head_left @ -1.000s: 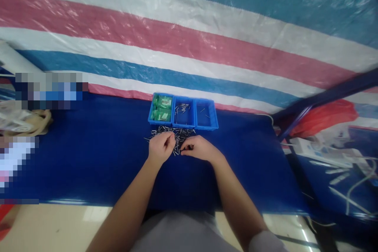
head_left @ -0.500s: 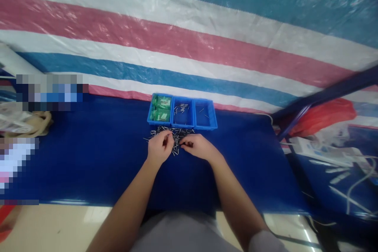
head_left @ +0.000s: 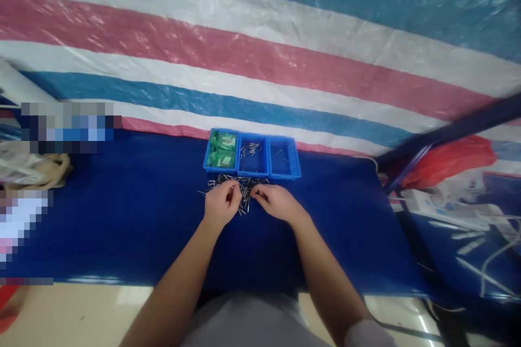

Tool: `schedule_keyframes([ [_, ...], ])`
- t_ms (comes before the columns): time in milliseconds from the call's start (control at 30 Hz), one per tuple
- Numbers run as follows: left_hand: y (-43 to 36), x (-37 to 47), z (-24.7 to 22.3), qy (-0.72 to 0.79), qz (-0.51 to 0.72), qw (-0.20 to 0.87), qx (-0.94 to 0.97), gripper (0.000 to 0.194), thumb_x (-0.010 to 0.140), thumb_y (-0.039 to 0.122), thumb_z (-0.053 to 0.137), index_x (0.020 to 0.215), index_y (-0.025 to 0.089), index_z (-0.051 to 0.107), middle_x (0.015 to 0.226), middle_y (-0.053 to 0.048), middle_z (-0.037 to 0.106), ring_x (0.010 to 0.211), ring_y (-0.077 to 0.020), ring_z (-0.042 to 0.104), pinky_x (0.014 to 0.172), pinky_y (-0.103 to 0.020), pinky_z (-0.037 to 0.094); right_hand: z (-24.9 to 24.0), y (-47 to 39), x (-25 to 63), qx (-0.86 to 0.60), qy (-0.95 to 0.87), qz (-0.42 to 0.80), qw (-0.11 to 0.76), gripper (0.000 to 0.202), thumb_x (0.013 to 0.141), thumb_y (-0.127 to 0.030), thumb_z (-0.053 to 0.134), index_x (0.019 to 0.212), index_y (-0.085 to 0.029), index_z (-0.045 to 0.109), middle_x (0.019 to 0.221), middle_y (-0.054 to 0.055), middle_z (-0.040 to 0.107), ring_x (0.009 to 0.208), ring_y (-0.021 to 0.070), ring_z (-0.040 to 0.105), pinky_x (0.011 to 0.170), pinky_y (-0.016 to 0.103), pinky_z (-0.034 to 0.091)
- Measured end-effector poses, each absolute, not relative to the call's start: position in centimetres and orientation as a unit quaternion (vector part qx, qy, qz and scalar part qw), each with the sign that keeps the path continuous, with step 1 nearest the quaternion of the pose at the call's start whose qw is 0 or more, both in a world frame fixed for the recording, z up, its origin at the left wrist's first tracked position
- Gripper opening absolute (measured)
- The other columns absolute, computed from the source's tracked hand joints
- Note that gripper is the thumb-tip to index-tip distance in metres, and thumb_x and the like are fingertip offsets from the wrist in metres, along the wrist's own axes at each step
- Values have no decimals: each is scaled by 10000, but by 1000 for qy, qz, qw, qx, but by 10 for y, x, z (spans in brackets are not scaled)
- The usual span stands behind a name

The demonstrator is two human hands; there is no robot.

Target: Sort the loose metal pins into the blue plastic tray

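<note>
A loose pile of slim metal pieces (head_left: 245, 203), dark and silver, lies on the blue table; their exact kind is too small to make out. My left hand (head_left: 220, 205) is over the pile's left side, thumb and fingers pinched together. Across from it, my right hand (head_left: 277, 203) pinches at the pile's right edge. Whatever is between the fingertips of either hand is too small to name. Just behind the pile stand three joined blue bins: the left bin (head_left: 206, 166) holds green packets (head_left: 223, 160), the middle bin (head_left: 253, 174) several slim metal pieces, the right bin (head_left: 285, 176) a couple.
The blue tabletop (head_left: 134, 217) spreads to both sides. A striped plastic sheet (head_left: 260, 73) hangs behind it. On the right are a dark metal post (head_left: 407, 171), a red plastic bag (head_left: 451, 162), a white power strip (head_left: 443, 209) and cables. A beige bag (head_left: 59, 171) sits at the left.
My right hand has shifted slightly at the pile's right edge, with its fingertips closer together. The left hand stays nearly still. Some metal pieces between the hands lie differently.
</note>
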State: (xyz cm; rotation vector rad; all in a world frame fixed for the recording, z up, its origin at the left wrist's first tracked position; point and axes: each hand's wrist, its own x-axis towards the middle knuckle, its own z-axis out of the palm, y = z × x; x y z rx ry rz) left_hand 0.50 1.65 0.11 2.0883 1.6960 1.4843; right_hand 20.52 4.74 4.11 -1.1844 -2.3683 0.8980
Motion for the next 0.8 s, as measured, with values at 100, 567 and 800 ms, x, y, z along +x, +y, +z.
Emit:
schedule_keyframes([
  [100, 16, 6, 2, 538, 486, 33, 688, 107, 865, 212, 590, 936, 194, 668, 558, 55, 591, 493, -79, 568, 583, -206, 460, 43, 47, 204, -427, -801, 364, 210, 126, 943, -223, 528, 970, -222, 651, 711, -15, 625, 610, 131, 539, 593, 240, 390],
  [567, 18, 10, 2, 478, 452, 17, 753, 138, 865, 203, 576, 951, 195, 684, 646, 9, 679, 574, -107, 644, 619, -231, 510, 40, 42, 189, -401, -755, 374, 360, 143, 956, -317, 538, 957, -218, 640, 995, 76, 591, 782, 162, 571, 673, 293, 490],
  [800, 19, 9, 1, 469, 459, 32, 754, 125, 878, 205, 576, 950, 204, 680, 713, 1, 707, 603, -107, 651, 638, -234, 517, 38, 41, 188, -409, -744, 391, 354, 132, 959, -304, 528, 962, -212, 622, 891, 51, 661, 742, 159, 605, 676, 288, 505],
])
